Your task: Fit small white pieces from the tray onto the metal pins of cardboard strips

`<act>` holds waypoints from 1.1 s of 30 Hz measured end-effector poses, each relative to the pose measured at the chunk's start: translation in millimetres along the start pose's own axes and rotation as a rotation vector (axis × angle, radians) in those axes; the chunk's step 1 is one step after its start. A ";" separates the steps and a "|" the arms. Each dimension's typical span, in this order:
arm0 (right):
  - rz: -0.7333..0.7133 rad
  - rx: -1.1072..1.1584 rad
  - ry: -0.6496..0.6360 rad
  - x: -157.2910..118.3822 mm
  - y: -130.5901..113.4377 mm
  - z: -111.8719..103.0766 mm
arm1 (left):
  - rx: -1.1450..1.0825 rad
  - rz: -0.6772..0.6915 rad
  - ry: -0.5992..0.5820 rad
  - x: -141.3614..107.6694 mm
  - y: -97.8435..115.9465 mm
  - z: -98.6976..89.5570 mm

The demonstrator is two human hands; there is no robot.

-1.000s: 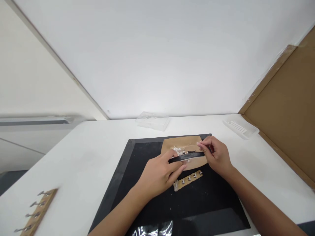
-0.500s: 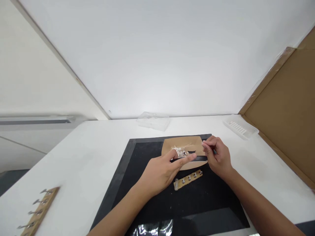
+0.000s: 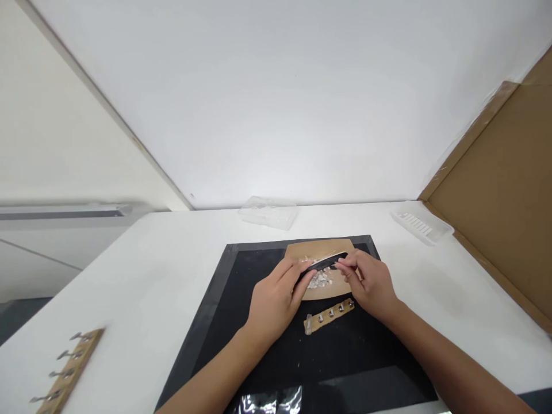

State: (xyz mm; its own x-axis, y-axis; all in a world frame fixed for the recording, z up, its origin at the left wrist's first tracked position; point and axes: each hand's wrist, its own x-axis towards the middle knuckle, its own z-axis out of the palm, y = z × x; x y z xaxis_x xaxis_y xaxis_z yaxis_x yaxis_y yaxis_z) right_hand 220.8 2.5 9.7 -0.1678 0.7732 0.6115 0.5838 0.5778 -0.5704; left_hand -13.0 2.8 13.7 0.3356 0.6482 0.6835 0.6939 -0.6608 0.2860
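Note:
A slim black strip [image 3: 328, 262] with a pale upper edge is held over a shallow tan tray [image 3: 297, 250]. My left hand [image 3: 273, 293] grips its left end between thumb and fingers. At the strip's right end, the thumb and fingertips of my right hand [image 3: 371, 286] are pinched together; what is between them is too small to make out. Small white scraps [image 3: 319, 280] lie in the tray below the strip. In front of the tray rests a short wooden strip [image 3: 330, 316] with several small metal pieces and a clear piece at its left end.
A black mat [image 3: 233, 305] lies under the tray on the white table [image 3: 181, 253]. A wooden rack with metal hooks [image 3: 71, 371] is at the left. Behind are a clear plastic lid [image 3: 268, 213] and a clear box with white pieces [image 3: 422, 223]. Cardboard [image 3: 504, 190] stands at the right.
The black strip has risen and tilted, its right end higher, uncovering the white scraps. My left fingers have closed round it, and my right hand has moved left to its end.

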 end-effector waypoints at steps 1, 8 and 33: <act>-0.013 -0.033 0.006 -0.1 -1.1 2.5 | -0.018 -0.004 0.013 -0.1 0.5 0.4; -0.048 -0.116 0.059 1.8 -5.5 5.8 | -0.136 -0.062 0.056 1.4 5.2 0.5; -0.021 -0.304 0.152 5.3 -7.8 12.5 | -0.429 -0.179 -0.007 5.2 22.2 -4.0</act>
State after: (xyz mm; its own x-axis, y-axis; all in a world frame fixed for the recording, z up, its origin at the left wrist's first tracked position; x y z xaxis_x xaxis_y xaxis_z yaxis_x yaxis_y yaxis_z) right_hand 205.3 5.3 10.5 -0.0750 0.7012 0.7090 0.7955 0.4708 -0.3814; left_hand 1.5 -10.0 26.3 0.2397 0.7675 0.5945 0.4158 -0.6345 0.6515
